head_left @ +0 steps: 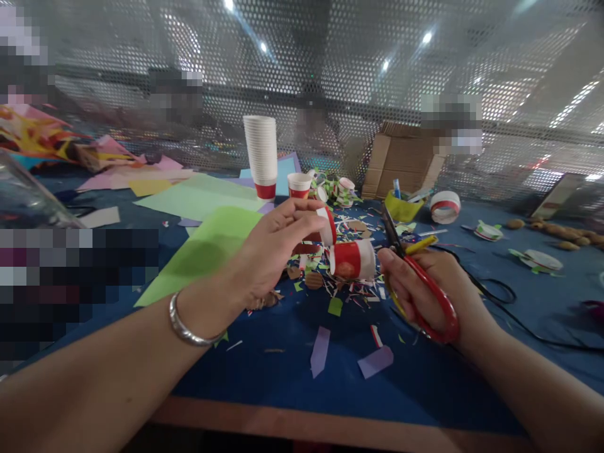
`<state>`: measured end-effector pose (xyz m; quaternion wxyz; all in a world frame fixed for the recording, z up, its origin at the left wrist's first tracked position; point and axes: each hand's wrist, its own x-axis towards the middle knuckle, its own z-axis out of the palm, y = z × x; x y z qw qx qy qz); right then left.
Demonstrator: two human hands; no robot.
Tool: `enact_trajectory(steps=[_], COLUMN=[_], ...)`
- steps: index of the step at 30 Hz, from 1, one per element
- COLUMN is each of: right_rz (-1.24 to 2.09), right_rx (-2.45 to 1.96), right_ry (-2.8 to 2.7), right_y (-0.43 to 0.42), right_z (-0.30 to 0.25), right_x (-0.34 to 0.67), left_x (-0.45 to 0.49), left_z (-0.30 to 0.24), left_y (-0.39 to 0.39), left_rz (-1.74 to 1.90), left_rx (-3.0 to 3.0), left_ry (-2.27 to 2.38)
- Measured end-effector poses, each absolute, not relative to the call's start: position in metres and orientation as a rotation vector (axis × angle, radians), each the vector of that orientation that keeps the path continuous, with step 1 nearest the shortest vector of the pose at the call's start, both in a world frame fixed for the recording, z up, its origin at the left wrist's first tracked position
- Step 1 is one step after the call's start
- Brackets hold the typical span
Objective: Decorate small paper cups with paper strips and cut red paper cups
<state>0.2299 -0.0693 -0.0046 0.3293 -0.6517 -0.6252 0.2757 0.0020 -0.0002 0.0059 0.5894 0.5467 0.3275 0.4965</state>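
My left hand (287,236), with a silver bangle at the wrist, is closed on a cut paper cup piece (329,226), white with a red edge. In my right hand (425,283) are scissors (427,292) with red handles, blades pointing up and away; yellow parts show beside the fingers. Between the hands a red and white paper cup (353,259) lies on its side among paper scraps. Whether either hand touches this cup, I cannot tell. Closer to me are a green scrap (335,306) and purple paper strips (320,351).
Behind stand a tall stack of paper cups (262,154) and a single cup (299,184). Green paper sheets (212,245) spread to the left. A yellow-green container (403,206), a cup ring (445,207) and a black cord (523,333) lie right. A cardboard box (401,160) stands behind.
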Motion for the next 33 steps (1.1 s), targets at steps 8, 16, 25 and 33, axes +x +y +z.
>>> enact_trajectory(steps=[8,16,25,33], right_rz=[0.691,0.532,0.613,0.712], right_rx=[-1.815,-1.806,-1.847,-1.748], right_ry=[-1.529,-1.631,-1.642,-1.677], right_y=[-0.06,-0.05,-0.042,-0.041], right_z=[-0.01,-0.022,-0.02,-0.002], right_x=[0.223,0.239,0.244,0.234], left_x=[0.001,-0.003,-0.006,-0.007], left_z=[0.016,0.018,0.019,0.017], left_y=[-0.001,-0.002,0.002,0.004], left_rz=[1.08,1.039,1.14,1.148], left_rx=[0.9,0.947,0.736,0.709], left_ry=[0.547,0.512,0.704,0.662])
